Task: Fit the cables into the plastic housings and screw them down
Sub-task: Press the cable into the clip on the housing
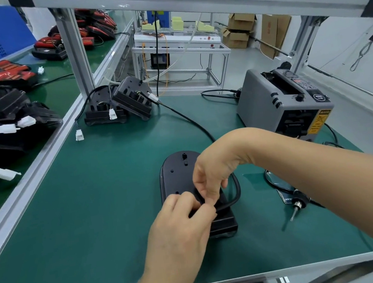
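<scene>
A black oval plastic housing (pixel 176 169) lies flat on the green mat in front of me. A black cable (pixel 236 188) loops round its right side and runs away across the mat to the back. My left hand (pixel 182 227) rests on the housing's near end, its fingers curled round the cable end there. My right hand (pixel 211 177) reaches down from above with its wrist bent, pinching the cable at the housing's middle. The spot where cable meets housing is hidden by my fingers.
An electric screwdriver (pixel 296 205) lies on the mat to the right. A grey tape dispenser (pixel 280 103) stands at the back right. Two wired housings (pixel 116 105) lean against the frame post at the back. More housings with white connectors (pixel 4 129) sit on the left belt.
</scene>
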Tool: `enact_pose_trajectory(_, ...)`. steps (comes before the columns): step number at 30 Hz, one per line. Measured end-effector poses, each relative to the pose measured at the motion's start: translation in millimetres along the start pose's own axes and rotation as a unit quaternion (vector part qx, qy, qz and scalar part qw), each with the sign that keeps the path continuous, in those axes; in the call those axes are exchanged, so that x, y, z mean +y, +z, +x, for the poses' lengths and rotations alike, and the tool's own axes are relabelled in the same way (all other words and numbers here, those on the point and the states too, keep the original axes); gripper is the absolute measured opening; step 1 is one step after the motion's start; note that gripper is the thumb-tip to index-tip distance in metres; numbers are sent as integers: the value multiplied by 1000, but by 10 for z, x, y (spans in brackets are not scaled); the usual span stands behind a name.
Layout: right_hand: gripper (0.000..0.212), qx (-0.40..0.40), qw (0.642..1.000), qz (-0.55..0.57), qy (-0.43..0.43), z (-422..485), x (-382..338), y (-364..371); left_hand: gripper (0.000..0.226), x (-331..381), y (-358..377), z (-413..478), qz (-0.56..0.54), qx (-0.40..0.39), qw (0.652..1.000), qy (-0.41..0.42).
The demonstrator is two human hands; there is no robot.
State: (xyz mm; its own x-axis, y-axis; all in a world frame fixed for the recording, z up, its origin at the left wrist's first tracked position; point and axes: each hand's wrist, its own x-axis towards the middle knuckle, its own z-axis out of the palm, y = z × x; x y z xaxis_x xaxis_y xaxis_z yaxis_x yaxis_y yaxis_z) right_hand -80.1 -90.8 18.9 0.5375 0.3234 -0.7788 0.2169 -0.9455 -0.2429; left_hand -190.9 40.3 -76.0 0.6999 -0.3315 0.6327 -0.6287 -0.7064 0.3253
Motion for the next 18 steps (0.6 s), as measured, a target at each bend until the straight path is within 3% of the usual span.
enact_pose_trajectory(5, 13, 2, 1000, -2, -16, -37, 14, 12, 27, -39, 17, -40, 49, -3, 998, 47)
enact_pose_trajectory(18, 9, 22, 998, 29, -46, -127, 74, 74, 19, -88, 60, -47, 58, 27, 995, 72)
